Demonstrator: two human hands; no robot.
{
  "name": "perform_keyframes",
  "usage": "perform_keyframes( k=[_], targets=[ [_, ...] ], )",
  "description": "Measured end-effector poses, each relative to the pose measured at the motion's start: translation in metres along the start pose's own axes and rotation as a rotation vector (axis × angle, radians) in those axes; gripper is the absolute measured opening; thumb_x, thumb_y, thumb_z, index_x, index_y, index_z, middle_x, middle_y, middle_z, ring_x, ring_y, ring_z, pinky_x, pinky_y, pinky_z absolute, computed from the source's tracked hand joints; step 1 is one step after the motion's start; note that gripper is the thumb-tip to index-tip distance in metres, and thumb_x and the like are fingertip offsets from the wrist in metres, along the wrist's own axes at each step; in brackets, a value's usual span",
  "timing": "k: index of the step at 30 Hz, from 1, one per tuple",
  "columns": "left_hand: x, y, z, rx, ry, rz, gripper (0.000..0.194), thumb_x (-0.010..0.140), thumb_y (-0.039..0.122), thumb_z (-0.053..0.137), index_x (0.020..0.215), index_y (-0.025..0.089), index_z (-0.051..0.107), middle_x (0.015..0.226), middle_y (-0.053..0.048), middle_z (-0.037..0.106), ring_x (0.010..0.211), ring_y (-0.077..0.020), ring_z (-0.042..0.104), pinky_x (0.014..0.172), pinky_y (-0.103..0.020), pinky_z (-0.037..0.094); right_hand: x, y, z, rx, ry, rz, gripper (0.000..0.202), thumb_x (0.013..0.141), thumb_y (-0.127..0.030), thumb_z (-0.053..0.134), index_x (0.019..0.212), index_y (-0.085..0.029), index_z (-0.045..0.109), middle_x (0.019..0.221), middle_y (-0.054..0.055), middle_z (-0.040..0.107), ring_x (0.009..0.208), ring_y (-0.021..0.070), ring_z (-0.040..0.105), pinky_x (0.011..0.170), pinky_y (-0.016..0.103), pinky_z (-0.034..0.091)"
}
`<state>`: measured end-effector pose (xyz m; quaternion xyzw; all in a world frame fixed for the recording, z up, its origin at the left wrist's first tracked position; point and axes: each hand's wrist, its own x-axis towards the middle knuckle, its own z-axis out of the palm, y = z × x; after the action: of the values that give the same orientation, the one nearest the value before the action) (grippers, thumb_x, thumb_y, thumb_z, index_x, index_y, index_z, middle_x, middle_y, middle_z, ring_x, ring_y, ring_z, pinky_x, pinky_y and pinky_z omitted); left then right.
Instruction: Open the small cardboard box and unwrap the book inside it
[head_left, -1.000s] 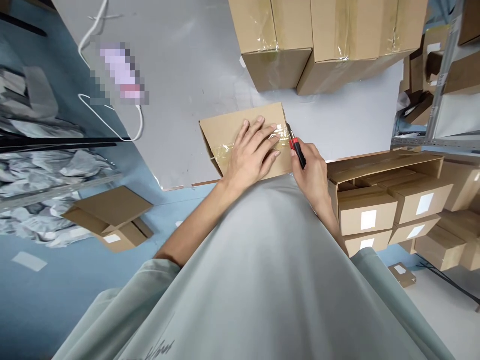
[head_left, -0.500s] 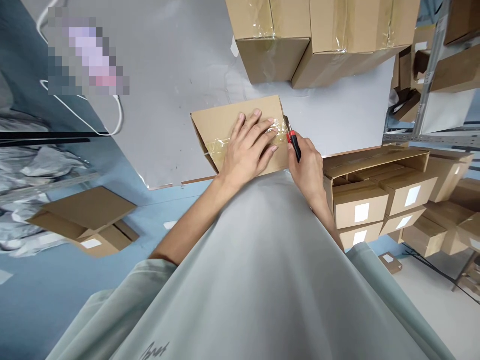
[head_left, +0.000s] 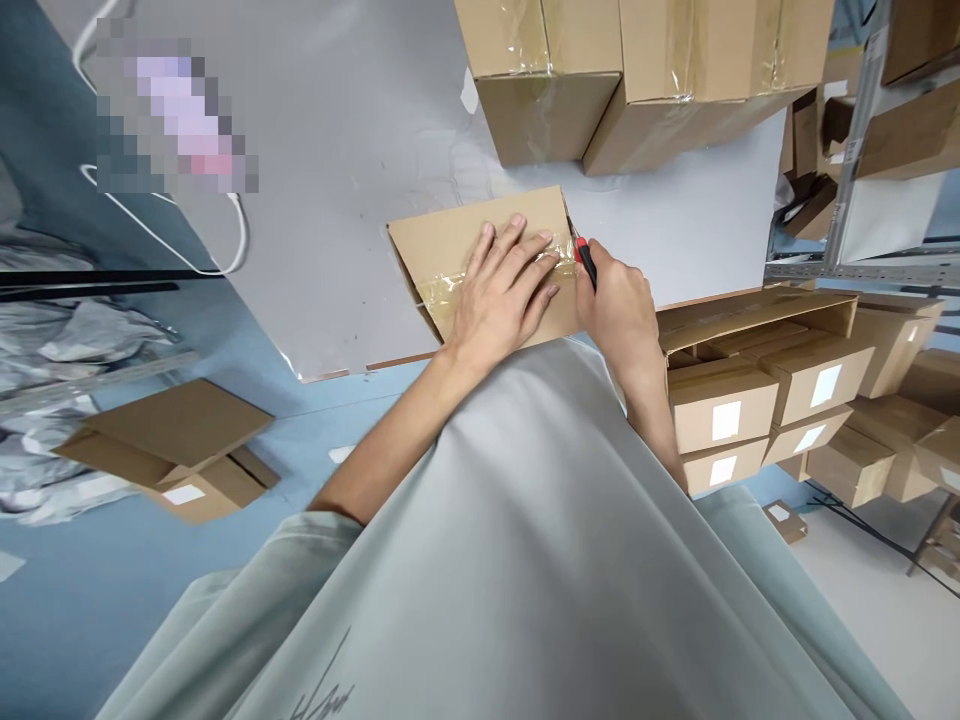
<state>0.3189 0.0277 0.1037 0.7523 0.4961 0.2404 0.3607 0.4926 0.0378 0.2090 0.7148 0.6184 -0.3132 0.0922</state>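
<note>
A small cardboard box [head_left: 442, 245] sealed with clear tape lies on the grey table [head_left: 337, 190] near its front edge. My left hand [head_left: 502, 290] rests flat on the box's top, fingers spread over the tape. My right hand [head_left: 619, 310] is shut on a red and black utility knife [head_left: 585, 262], whose tip meets the box's right end at the tape seam.
Two large taped cartons [head_left: 637, 70] stand at the back of the table. An open carton [head_left: 757, 370] of small labelled boxes sits to the right, below the table. Another cardboard box [head_left: 169, 450] lies on the blue floor at the left. A white cable [head_left: 225, 240] crosses the table's left side.
My right hand has moved up and closer to the box's right end, hiding more of the knife handle. My left hand stays flat on the box.
</note>
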Motion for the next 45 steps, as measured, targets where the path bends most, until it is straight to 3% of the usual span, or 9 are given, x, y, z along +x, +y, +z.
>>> perform_keyframes(
  k=[7,12,16,21,31,34,38,42,45],
  targets=[
    [-0.008,0.002,0.009,0.126,-0.032,-0.004,0.059,0.117,0.064,0.025,0.143,0.032,0.068,0.167,0.001,0.066,0.175,-0.0255,0.035,0.15,-0.065,0.014,-0.055,-0.012,-0.016,-0.13,-0.147,0.185,0.046,0.118,-0.026,0.038,0.157,-0.011,0.058,0.113,0.023,0.084,0.107,0.0364,0.081,0.091,0.042,0.061],
    [-0.014,0.007,0.011,0.209,-0.067,-0.033,0.059,0.116,0.063,0.024,0.143,0.036,0.069,0.166,0.004,0.067,0.179,-0.0177,0.015,0.15,-0.059,0.014,-0.054,-0.009,-0.007,-0.113,-0.173,0.202,0.046,0.117,-0.024,0.039,0.157,-0.009,0.057,0.116,0.024,0.084,0.11,0.0359,0.083,0.091,0.041,0.062],
    [-0.015,0.007,0.009,0.213,-0.041,-0.014,0.05,0.118,0.054,0.031,0.144,0.033,0.069,0.166,-0.001,0.066,0.175,-0.0219,0.03,0.149,-0.062,0.017,-0.048,-0.007,0.005,-0.097,-0.12,0.178,0.05,0.116,-0.021,0.035,0.16,-0.006,0.053,0.113,0.024,0.085,0.106,0.0331,0.084,0.088,0.038,0.064],
    [-0.02,0.007,0.012,0.175,-0.002,0.001,0.042,0.118,0.048,0.042,0.146,0.034,0.069,0.163,-0.006,0.069,0.171,-0.0293,0.042,0.146,-0.07,0.02,-0.066,-0.003,0.012,-0.11,-0.155,0.206,0.056,0.119,-0.026,0.035,0.17,-0.008,0.046,0.103,0.022,0.085,0.099,0.0324,0.086,0.084,0.038,0.065],
    [-0.022,0.003,0.015,0.175,0.02,-0.005,0.042,0.119,0.053,0.041,0.15,0.035,0.065,0.165,-0.004,0.068,0.174,-0.0284,0.036,0.147,-0.071,0.016,-0.075,0.013,0.027,-0.047,-0.187,0.155,0.062,0.119,-0.024,0.033,0.177,-0.004,0.035,0.105,0.02,0.087,0.094,0.0329,0.087,0.081,0.04,0.066],
    [-0.025,0.003,0.018,0.245,0.017,-0.012,0.047,0.121,0.056,0.035,0.147,0.032,0.066,0.166,-0.001,0.067,0.175,-0.0252,0.033,0.148,-0.065,0.017,-0.063,0.012,0.032,-0.031,-0.176,0.176,0.062,0.12,-0.024,0.032,0.178,-0.004,0.034,0.106,0.021,0.087,0.096,0.0323,0.086,0.086,0.041,0.066],
    [-0.022,0.0,0.018,0.274,0.017,-0.002,0.048,0.121,0.052,0.037,0.148,0.028,0.068,0.166,-0.007,0.066,0.173,-0.029,0.038,0.148,-0.064,0.016,-0.051,0.01,0.036,-0.004,-0.162,0.206,0.061,0.12,-0.024,0.033,0.178,-0.005,0.033,0.112,0.023,0.086,0.105,0.0341,0.085,0.092,0.043,0.065],
    [-0.015,-0.003,0.009,0.229,0.013,0.025,0.045,0.12,0.05,0.043,0.15,0.028,0.068,0.167,-0.009,0.065,0.172,-0.0316,0.04,0.147,-0.064,0.015,-0.073,0.017,0.03,0.04,-0.156,0.196,0.059,0.12,-0.03,0.039,0.175,-0.009,0.042,0.105,0.021,0.086,0.098,0.036,0.085,0.089,0.044,0.063],
    [-0.022,0.0,-0.005,0.211,0.044,-0.003,0.047,0.119,0.051,0.045,0.155,0.03,0.066,0.17,-0.009,0.061,0.173,-0.033,0.038,0.147,-0.065,0.014,-0.089,0.039,0.03,0.192,0.044,0.16,0.054,0.119,-0.042,0.043,0.164,-0.016,0.058,0.099,0.015,0.086,0.089,0.0345,0.083,0.083,0.042,0.061]
  ],
)
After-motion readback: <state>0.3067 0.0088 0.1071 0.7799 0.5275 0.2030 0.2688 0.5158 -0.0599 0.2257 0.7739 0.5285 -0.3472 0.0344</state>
